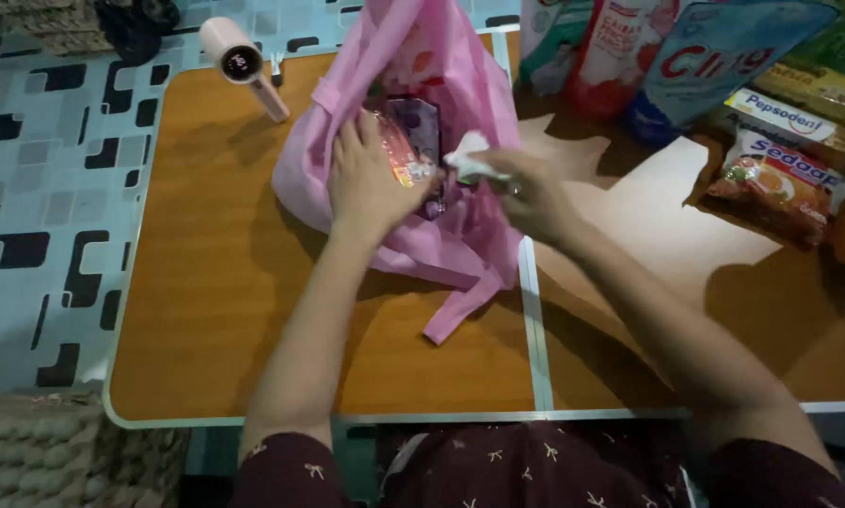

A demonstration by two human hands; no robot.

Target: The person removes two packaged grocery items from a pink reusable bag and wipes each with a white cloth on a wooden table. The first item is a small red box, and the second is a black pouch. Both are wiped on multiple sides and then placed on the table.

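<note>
A pink cloth bag (460,113) lies in the upper middle of the frame on a wooden table (215,301), its mouth open toward the person and one strap trailing down toward the lower middle. The left hand (371,179) rests palm down at the bag's opening, fingers loosely spread and curled over a red and orange snack packet (406,155) that sits partly inside the bag; the hand presses or grips the packet from above, though how firmly it holds cannot be told. Just right of that packet, deeper in the bag, a dark purple packet (420,122) shows.

The right hand (526,193) is at the right edge of the bag's mouth, fingers pinched together around a small crumpled white piece of paper or plastic (470,160), which sticks out to the left between the two hands. The hands are near each other, not touching.

In the upper left of the frame a pale pink hair dryer (244,61) lies at the table's far edge. At the upper right stand several groceries: a blue pouch (714,52), a red and white pouch (620,47), a boxed tube (799,113) and a pack of instant noodles (780,183), all well apart from the hands.
</note>
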